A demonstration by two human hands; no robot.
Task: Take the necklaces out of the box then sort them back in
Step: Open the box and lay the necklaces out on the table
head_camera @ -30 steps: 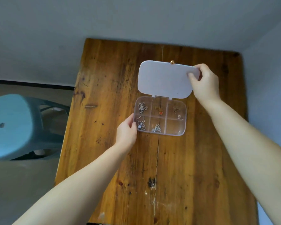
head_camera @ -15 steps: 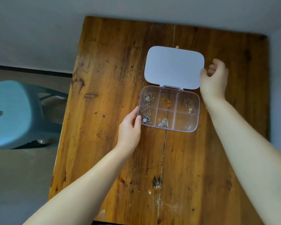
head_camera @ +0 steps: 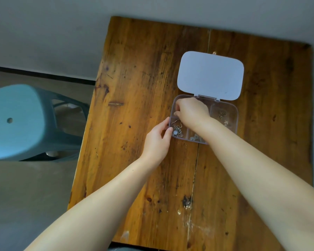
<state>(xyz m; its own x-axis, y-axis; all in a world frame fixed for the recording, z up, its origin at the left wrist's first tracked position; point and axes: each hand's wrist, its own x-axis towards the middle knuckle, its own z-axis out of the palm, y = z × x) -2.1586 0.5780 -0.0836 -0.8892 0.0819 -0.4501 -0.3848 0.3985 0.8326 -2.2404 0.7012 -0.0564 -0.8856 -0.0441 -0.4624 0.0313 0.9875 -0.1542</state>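
A clear plastic box (head_camera: 233, 116) with several compartments lies on the wooden table, its white lid (head_camera: 209, 75) folded flat behind it. Small silver necklaces sit in the compartments: one (head_camera: 178, 131) at the near left, one (head_camera: 195, 138) at the near middle, one (head_camera: 223, 116) at the far right. My left hand (head_camera: 157, 142) grips the box's near left corner. My right hand (head_camera: 191, 111) reaches down into the far left compartment with fingers curled. It hides that compartment and the middle one, so what the fingertips touch cannot be seen.
The wooden table (head_camera: 143, 78) has a seam running down its middle. A teal plastic stool (head_camera: 20, 122) stands on the floor to the left. Grey walls close in behind the table and on the right.
My right hand left the lid and moved left and down into the box's far left compartment. The left hand stayed at the box's corner. The view shifted a little.
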